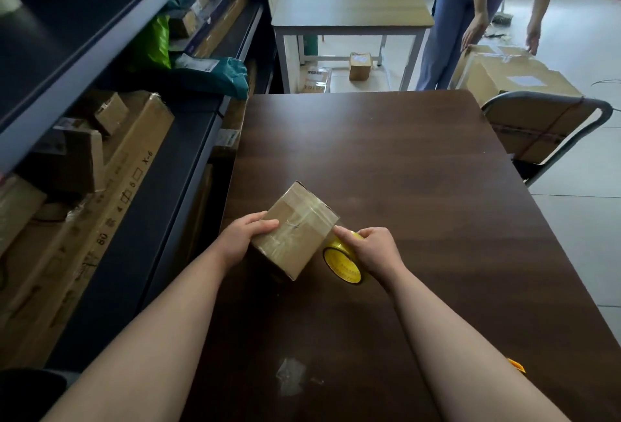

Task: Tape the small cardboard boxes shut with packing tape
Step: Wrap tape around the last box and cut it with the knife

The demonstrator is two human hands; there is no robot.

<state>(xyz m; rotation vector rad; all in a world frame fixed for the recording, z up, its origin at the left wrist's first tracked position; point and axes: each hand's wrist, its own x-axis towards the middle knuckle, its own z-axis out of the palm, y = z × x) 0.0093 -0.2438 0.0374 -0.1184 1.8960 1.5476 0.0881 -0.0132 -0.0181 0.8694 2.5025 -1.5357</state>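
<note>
box: small cardboard box (291, 236), lower centre of frame, tilted on one edge over the dark table (420, 159); whether its low corner touches the wood, can't tell
tape on box: clear strips already across the top face and down the right side, glossy, a bit wrinkled
left hand: left hand (243, 236) grips the box's left side, fingers curled over the top edge, thumb side hidden
right hand: right hand (373, 250) curled round the packing tape roll (344, 262), just right of the box, thumb on top of the roll
roll: yellow core with print, held low against the box's right face; the clear strip from roll to box looks continuous, but too faint to be sure
step (guess): tape run going round the right side, not cut yet
handling, box: looks light, one hand tilts it; stiff walls but thin card, likely dents if squeezed; taped faces look slick, so hold on bare card at edges and corners
handling, roll: rigid ring, take by the rim or through the core; the sticky side grabs fingers and itself
risk: slack tape folding on itself, box twisting in the one-hand grip
other: tape scrap (290, 376) stuck on table, bottom centre; shelves (111, 92) with parcels on left; second person (470, 11) bending to a large carton (510, 75), upper right
</note>
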